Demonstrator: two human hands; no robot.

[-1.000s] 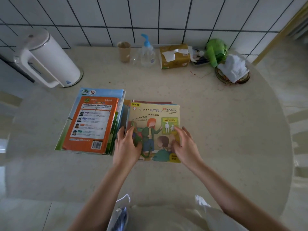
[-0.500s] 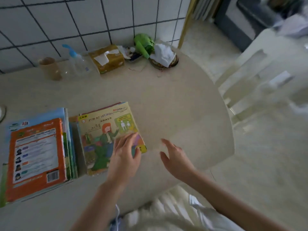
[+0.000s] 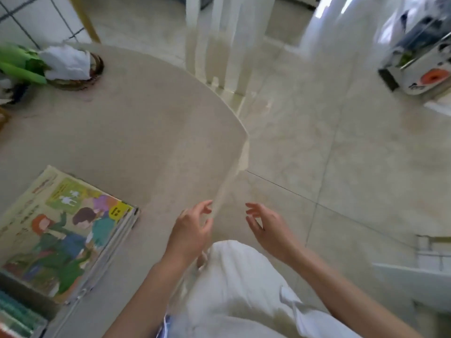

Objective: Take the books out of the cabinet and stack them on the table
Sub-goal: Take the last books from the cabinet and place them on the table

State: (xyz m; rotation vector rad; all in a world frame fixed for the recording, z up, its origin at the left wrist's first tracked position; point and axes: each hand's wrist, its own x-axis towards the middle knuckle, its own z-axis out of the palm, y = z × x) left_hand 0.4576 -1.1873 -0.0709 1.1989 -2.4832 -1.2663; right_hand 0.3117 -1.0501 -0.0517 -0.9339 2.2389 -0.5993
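Observation:
A stack of picture books, topped by a yellow cover with cartoon people, lies on the round beige table at the lower left. A second pile shows only its edge in the bottom left corner. My left hand hovers over the table's near edge, fingers relaxed, holding nothing. To its right, over the floor, my right hand is also empty with loosely spread fingers. No cabinet is in view.
A green object and a white cloth on a woven tray sit at the table's far left. A white chair stands beyond the table. Pale tiled floor spreads to the right, with a cluttered white box at the upper right.
My view has swung right, away from the books. Both hands have come off the yellow book and moved right, past the table's edge.

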